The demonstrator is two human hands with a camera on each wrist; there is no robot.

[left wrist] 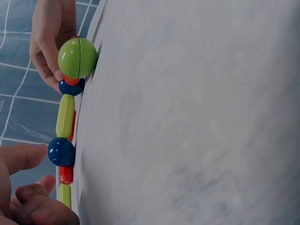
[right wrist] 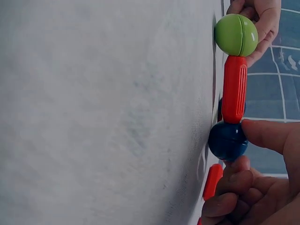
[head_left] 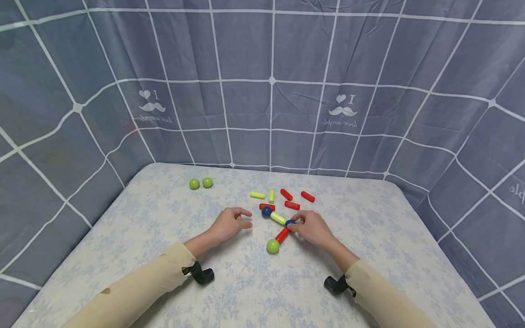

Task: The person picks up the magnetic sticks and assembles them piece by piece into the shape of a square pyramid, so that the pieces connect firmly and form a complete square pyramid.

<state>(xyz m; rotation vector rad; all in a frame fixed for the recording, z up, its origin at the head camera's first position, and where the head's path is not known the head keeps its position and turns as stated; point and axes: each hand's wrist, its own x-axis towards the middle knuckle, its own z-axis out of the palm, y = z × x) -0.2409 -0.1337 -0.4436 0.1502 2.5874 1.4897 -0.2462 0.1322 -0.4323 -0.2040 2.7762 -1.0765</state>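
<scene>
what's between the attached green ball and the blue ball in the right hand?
One red stick, touching both the green ball and the blue ball. Right wrist view shows it clearest; head view agrees.

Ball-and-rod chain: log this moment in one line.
right hand: pinches middle blue ball | left hand: holds nothing | joined: green ball, red rod, middle blue ball, yellow rod, end blue ball

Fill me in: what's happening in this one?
A person's right hand pinches a glossy dark blue ball where a red cylindrical rod and a yellow cylindrical rod meet. A green ball caps the red rod, another blue ball the yellow. The left hand hovers nearby, holding nothing. Loose rods lie beyond.
</scene>
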